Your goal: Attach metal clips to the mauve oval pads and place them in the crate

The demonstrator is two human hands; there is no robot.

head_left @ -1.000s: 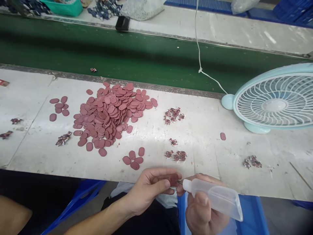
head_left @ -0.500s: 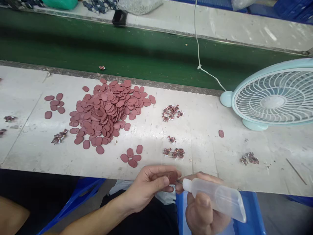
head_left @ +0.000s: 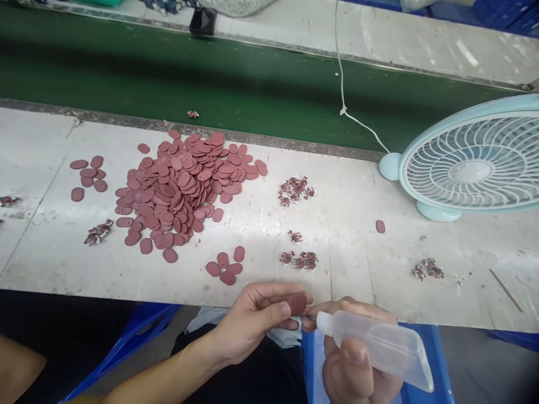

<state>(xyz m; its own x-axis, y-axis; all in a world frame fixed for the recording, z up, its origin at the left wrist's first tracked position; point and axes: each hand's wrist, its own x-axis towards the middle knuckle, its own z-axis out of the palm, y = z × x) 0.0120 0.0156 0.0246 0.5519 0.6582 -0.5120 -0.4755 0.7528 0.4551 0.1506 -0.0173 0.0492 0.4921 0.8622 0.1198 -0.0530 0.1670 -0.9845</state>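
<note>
Between the thumb and fingers of my left hand (head_left: 256,320) is a reddish-brown oval disc (head_left: 298,303) with small holes. My right hand (head_left: 353,353) is wrapped round a translucent white squeeze bottle (head_left: 379,342), tilted with its thin dark tip pointing at the disc's right edge. Whether the tip touches the disc I cannot tell. On the table just beyond my hands lie several loose discs (head_left: 227,268) and a row of small brown-and-white figures (head_left: 300,260). A large pile of the same discs (head_left: 177,185) spreads to the left.
A pale blue fan (head_left: 471,168) stands at the right, its white cord (head_left: 343,84) crossing the green belt (head_left: 269,95). One small figure (head_left: 192,114) rides on the belt. A thin stick (head_left: 505,290) lies front right. Below the table edge is a blue bin (head_left: 438,359). Another person's arm (head_left: 19,367) shows lower left.
The bottle's tip has drawn slightly down and away from the disc's edge. The lone figure on the green belt has shifted right. My view has tilted slightly.
</note>
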